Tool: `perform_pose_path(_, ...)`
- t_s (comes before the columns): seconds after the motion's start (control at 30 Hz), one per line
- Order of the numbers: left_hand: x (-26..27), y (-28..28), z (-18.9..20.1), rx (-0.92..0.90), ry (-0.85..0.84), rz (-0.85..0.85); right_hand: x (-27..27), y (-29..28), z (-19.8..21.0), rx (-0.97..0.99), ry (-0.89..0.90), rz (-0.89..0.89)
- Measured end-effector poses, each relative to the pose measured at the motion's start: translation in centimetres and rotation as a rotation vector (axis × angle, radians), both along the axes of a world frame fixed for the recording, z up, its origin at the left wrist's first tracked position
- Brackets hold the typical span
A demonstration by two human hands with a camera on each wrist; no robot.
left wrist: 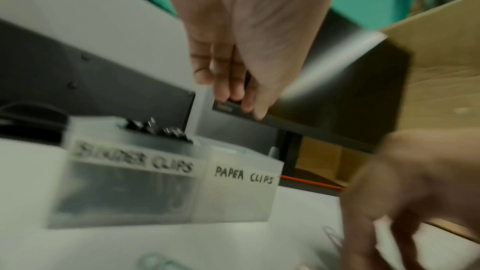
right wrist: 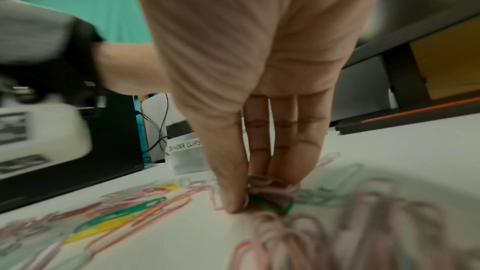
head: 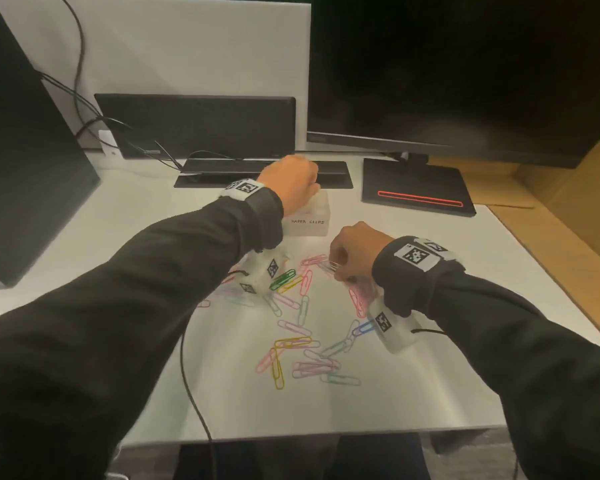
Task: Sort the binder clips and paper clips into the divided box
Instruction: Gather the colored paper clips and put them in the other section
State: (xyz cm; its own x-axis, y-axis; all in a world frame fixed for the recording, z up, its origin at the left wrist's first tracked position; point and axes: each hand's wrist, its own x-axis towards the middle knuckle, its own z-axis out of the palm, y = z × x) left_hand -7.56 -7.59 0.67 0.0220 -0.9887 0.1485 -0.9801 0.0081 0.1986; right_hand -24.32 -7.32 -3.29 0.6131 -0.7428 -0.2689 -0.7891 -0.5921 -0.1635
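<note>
A translucent divided box [head: 309, 221] stands mid-table. In the left wrist view its "BINDER CLIPS" compartment [left wrist: 130, 190] holds black binder clips [left wrist: 155, 128], and the "PAPER CLIPS" compartment [left wrist: 241, 192] sits to its right. My left hand [head: 291, 185] hovers over the box with fingers bunched downward [left wrist: 239, 100]; nothing shows between them. Coloured paper clips [head: 302, 344] lie scattered on the table in front of the box. My right hand [head: 336, 268] is down among them, thumb and fingers pinching a small bunch of paper clips [right wrist: 270, 200], a green one among them.
A dark monitor [head: 465, 81] and its base [head: 416, 188] stand behind the box at the right. A black tower [head: 21, 168] fills the left side. A black cable [head: 191, 375] crosses the table's front edge. Cardboard [head: 568, 202] lies past the right edge.
</note>
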Motion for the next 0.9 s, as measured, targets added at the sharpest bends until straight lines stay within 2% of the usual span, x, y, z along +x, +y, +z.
perform_pose_path(0.07, 1.1, 2.3, 0.1, 0.037, -0.072, 0.000, 0.5, 0.2, 0.1, -0.010, -0.030, 0.003)
perform_pose_path(0.2, 4.6, 6.9, -0.8, 0.379, -0.224, 0.067, 1.5, 0.4, 0.1, -0.036, -0.103, -0.011)
perform_pose_path(0.3, 6.5, 8.6, -1.8, 0.495, -0.228, 0.161, 2.2, 0.5, 0.2, -0.053, -0.146, -0.035)
perform_pose_path(0.43, 6.9, 8.9, -2.9, 0.498, -0.174, 0.192, 2.6, 0.8, 1.3, -0.106, -0.252, -0.066)
perform_pose_path(0.57, 6.6, 8.8, -4.2, 0.382, -0.121, 0.210, 2.8, 0.4, 3.3, -0.190, -0.360, -0.102)
perform_pose_path(0.7, 6.6, 8.4, -5.1, 0.343, -0.042, 0.261, 4.5, -1.8, 4.4, -0.224, -0.443, -0.180)
perform_pose_path(0.83, 7.0, 7.9, -5.0, 0.382, 0.133, 0.324, 6.7, -3.5, 3.5, -0.157, -0.357, -0.223)
perform_pose_path(0.9, 7.1, 7.8, -4.8, 0.413, 0.166, 0.322, 7.0, -3.6, 3.0, -0.149, -0.340, -0.239)
